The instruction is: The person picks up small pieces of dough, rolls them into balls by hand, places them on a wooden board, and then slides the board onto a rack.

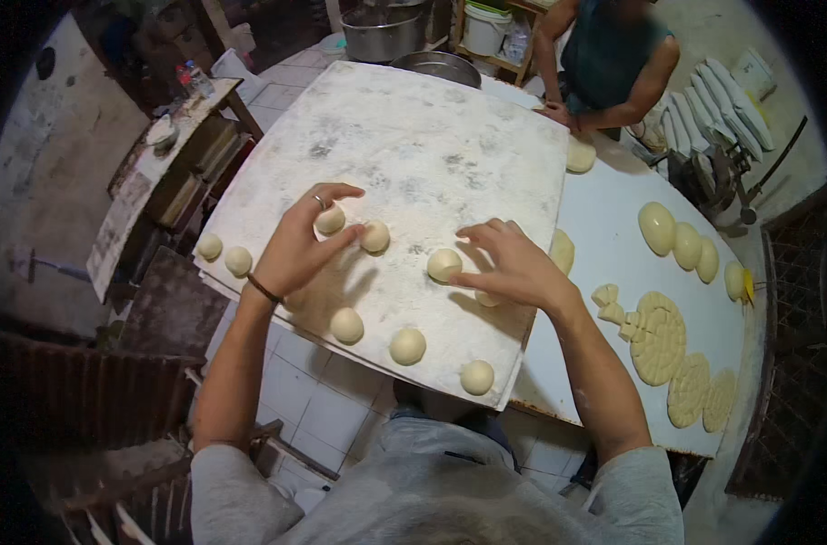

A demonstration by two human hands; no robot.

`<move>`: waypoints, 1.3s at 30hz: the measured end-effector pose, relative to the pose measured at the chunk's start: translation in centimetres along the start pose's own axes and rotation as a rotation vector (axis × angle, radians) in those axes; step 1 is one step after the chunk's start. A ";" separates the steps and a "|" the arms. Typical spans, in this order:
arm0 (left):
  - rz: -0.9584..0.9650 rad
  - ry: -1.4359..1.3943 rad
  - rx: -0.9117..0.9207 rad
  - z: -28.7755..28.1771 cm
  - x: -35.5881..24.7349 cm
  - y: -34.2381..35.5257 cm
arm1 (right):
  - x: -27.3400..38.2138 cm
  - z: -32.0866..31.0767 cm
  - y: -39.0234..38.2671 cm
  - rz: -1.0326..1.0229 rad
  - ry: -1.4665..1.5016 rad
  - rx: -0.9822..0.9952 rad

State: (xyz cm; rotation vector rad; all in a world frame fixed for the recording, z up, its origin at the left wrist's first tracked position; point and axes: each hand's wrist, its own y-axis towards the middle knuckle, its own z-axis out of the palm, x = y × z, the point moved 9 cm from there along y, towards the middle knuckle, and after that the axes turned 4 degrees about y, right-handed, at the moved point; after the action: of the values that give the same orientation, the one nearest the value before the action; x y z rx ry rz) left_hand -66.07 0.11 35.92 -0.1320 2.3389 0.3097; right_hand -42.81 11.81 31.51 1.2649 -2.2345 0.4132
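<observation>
Dough balls point(408, 346) | pale, smooth, round | spread across near part of floured board point(386, 123)

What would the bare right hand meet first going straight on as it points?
Likely the pale, smooth, round dough ball by the right hand's thumb tip, on the flour-dusted white board; whether they already touch is unclear.

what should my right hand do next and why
Probably lift the right hand straight up with its fingers spread: the dough ball by its thumb seems to rest on the floured board, and another ball lies partly hidden beneath the hand, so sliding sideways could nudge either one.
</observation>
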 end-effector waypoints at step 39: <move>0.179 0.139 0.168 66.3 -22.2 -5.3 | -39.1 5.3 -48.4 0.463 -0.012 -0.525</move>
State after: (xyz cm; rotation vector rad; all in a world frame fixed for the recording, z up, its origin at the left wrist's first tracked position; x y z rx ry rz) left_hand -4.16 12.34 5.37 0.1422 2.5079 0.1952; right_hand 13.51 11.39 4.42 0.4831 -2.4168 -0.0290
